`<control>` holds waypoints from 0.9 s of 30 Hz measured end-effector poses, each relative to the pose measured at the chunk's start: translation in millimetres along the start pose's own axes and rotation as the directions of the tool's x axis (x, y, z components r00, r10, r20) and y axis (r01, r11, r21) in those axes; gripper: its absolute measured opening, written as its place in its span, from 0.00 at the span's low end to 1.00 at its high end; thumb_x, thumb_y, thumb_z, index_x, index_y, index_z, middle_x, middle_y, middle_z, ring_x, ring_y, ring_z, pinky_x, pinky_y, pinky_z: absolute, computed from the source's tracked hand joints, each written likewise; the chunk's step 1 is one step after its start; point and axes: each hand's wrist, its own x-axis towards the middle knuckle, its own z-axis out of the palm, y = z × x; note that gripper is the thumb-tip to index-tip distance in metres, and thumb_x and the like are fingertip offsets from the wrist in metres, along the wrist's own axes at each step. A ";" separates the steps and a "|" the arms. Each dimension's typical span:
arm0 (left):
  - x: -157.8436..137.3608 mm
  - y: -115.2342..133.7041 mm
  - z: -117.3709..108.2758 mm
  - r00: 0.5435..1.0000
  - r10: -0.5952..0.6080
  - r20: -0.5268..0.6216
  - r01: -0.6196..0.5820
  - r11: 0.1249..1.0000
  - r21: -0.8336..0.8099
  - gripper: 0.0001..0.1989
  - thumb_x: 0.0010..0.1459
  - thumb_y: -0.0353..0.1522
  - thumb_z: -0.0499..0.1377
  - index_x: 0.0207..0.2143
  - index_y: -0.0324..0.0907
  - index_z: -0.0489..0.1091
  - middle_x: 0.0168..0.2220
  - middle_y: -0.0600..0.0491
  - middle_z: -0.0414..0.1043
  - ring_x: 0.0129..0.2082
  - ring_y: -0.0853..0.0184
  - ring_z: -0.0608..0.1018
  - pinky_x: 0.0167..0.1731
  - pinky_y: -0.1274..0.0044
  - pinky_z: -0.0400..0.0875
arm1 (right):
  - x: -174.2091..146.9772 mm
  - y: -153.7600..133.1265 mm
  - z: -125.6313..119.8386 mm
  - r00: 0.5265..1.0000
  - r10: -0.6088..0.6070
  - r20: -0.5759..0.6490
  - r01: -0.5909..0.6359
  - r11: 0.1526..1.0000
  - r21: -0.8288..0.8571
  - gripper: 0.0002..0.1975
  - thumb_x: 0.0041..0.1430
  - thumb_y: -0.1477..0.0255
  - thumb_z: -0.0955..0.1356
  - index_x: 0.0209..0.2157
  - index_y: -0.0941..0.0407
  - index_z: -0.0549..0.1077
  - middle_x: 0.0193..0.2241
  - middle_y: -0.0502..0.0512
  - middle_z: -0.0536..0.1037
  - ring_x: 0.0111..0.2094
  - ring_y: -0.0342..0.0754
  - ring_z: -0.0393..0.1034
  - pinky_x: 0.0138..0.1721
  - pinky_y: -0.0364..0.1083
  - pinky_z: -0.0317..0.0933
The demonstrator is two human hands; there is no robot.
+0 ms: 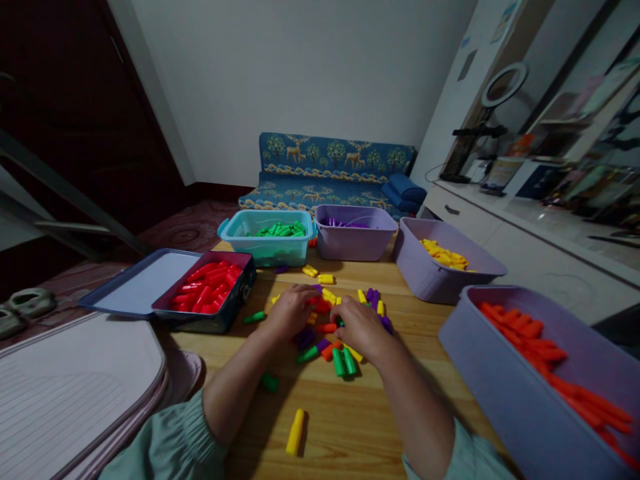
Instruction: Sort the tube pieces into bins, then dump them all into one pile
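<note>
You are in a home, most likely a living room or bedroom: ahead of you stands a deer-patterned blue sofa [335, 159] against a plain wall [300, 73]; to your right, a white drawer cabinet [475, 225] carries a ring light [523, 72]; to your left, clogs [33, 301] lie on the floor.

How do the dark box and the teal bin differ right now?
The dark box has a lid swung open; the teal bin shows none. The dark box holds red pieces, the teal bin green pieces. The dark box stands nearer the camera, the teal bin farther back. Both stand on the table, open at the top.
</note>
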 end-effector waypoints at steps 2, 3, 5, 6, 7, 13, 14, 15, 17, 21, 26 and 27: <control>-0.5 -0.5 9.0 0.991 0.133 0.035 -0.132 0.991 -0.016 0.22 0.52 0.21 0.52 0.46 0.43 0.74 0.48 0.49 0.75 0.50 0.62 0.72 0.52 0.71 0.64 | 1.2 2.4 1.9 1.000 -0.003 -0.024 0.004 1.000 0.029 0.12 0.48 0.80 0.68 0.34 0.53 0.77 0.39 0.55 0.75 0.41 0.49 0.70 0.38 0.44 0.57; -0.9 0.1 11.0 0.985 0.163 0.059 -0.162 0.987 -0.013 0.22 0.52 0.20 0.51 0.46 0.44 0.74 0.48 0.50 0.75 0.50 0.61 0.71 0.52 0.70 0.64 | 1.8 3.2 2.6 0.999 0.001 -0.037 0.001 0.999 0.045 0.13 0.48 0.81 0.67 0.35 0.53 0.76 0.39 0.54 0.75 0.41 0.49 0.70 0.39 0.44 0.57; -1.6 2.0 10.8 0.982 0.169 0.090 -0.170 0.985 0.005 0.22 0.52 0.20 0.51 0.45 0.45 0.74 0.45 0.50 0.76 0.48 0.61 0.72 0.50 0.70 0.65 | 3.3 4.1 3.5 0.998 0.022 -0.066 -0.017 0.997 0.073 0.15 0.47 0.82 0.66 0.35 0.53 0.76 0.39 0.53 0.76 0.42 0.48 0.70 0.40 0.44 0.56; -1.9 2.8 9.6 0.983 0.156 0.095 -0.159 0.987 0.020 0.22 0.52 0.21 0.52 0.44 0.45 0.75 0.44 0.49 0.76 0.47 0.61 0.72 0.48 0.70 0.65 | 4.1 4.2 3.8 0.996 0.036 -0.079 -0.030 0.996 0.083 0.15 0.48 0.82 0.65 0.35 0.53 0.76 0.40 0.53 0.76 0.42 0.48 0.70 0.41 0.44 0.57; -2.1 3.5 8.3 0.985 0.141 0.097 -0.145 0.989 0.036 0.21 0.52 0.21 0.52 0.44 0.45 0.75 0.44 0.49 0.76 0.45 0.61 0.72 0.47 0.70 0.66 | 5.1 4.3 4.1 0.995 0.051 -0.090 -0.043 0.995 0.092 0.14 0.48 0.81 0.65 0.35 0.53 0.75 0.40 0.53 0.76 0.42 0.48 0.70 0.41 0.44 0.57; -2.4 4.2 5.7 0.991 0.080 0.110 -0.092 0.990 0.108 0.19 0.52 0.26 0.56 0.46 0.46 0.74 0.43 0.48 0.75 0.42 0.59 0.73 0.44 0.69 0.67 | 9.9 3.2 9.3 0.992 0.060 -0.109 -0.042 0.987 0.155 0.16 0.51 0.75 0.68 0.43 0.53 0.74 0.44 0.54 0.76 0.44 0.49 0.70 0.44 0.45 0.59; -2.4 4.3 6.2 0.991 0.070 0.115 -0.082 0.991 0.105 0.20 0.52 0.26 0.56 0.47 0.46 0.74 0.43 0.48 0.76 0.42 0.59 0.73 0.44 0.69 0.67 | 10.4 2.7 10.4 0.992 0.055 -0.113 -0.036 0.987 0.159 0.17 0.51 0.75 0.68 0.44 0.53 0.74 0.45 0.55 0.76 0.45 0.50 0.70 0.45 0.45 0.59; -2.3 4.5 6.7 0.991 0.057 0.117 -0.069 0.993 0.094 0.20 0.52 0.26 0.57 0.48 0.46 0.74 0.44 0.48 0.75 0.43 0.60 0.74 0.45 0.69 0.67 | 10.9 2.1 11.4 0.992 0.051 -0.117 -0.032 0.986 0.161 0.17 0.51 0.75 0.68 0.45 0.54 0.74 0.45 0.55 0.76 0.46 0.50 0.70 0.46 0.45 0.59; -2.3 5.5 7.3 0.993 0.023 0.114 -0.030 0.997 0.064 0.20 0.51 0.27 0.58 0.48 0.46 0.73 0.44 0.48 0.75 0.45 0.60 0.74 0.47 0.70 0.66 | 11.6 0.9 13.1 0.991 0.047 -0.125 -0.027 0.987 0.159 0.18 0.51 0.75 0.68 0.46 0.55 0.74 0.45 0.56 0.76 0.46 0.51 0.70 0.46 0.46 0.60; -2.4 11.7 4.1 0.993 -0.055 0.108 0.049 0.997 0.057 0.19 0.49 0.29 0.60 0.46 0.44 0.75 0.45 0.46 0.75 0.46 0.58 0.75 0.47 0.71 0.67 | 12.5 -0.8 15.1 0.990 0.047 -0.133 -0.025 0.986 0.163 0.18 0.51 0.75 0.68 0.46 0.54 0.74 0.45 0.56 0.77 0.46 0.51 0.70 0.47 0.46 0.61; -3.6 20.5 -2.3 0.980 -0.140 0.139 0.118 0.980 0.161 0.14 0.52 0.27 0.56 0.39 0.46 0.77 0.40 0.48 0.76 0.40 0.60 0.77 0.40 0.73 0.68 | 13.8 -0.9 17.0 0.989 0.058 -0.135 -0.024 0.970 0.243 0.17 0.52 0.75 0.66 0.45 0.55 0.74 0.42 0.56 0.78 0.43 0.49 0.72 0.44 0.44 0.62; -4.0 20.6 -2.7 0.979 -0.150 0.137 0.126 0.977 0.170 0.15 0.52 0.27 0.55 0.39 0.46 0.77 0.39 0.48 0.76 0.40 0.60 0.77 0.39 0.73 0.68 | 14.1 -0.8 17.5 0.988 0.063 -0.139 -0.024 0.964 0.265 0.17 0.52 0.76 0.66 0.46 0.55 0.74 0.41 0.56 0.79 0.42 0.48 0.72 0.43 0.44 0.62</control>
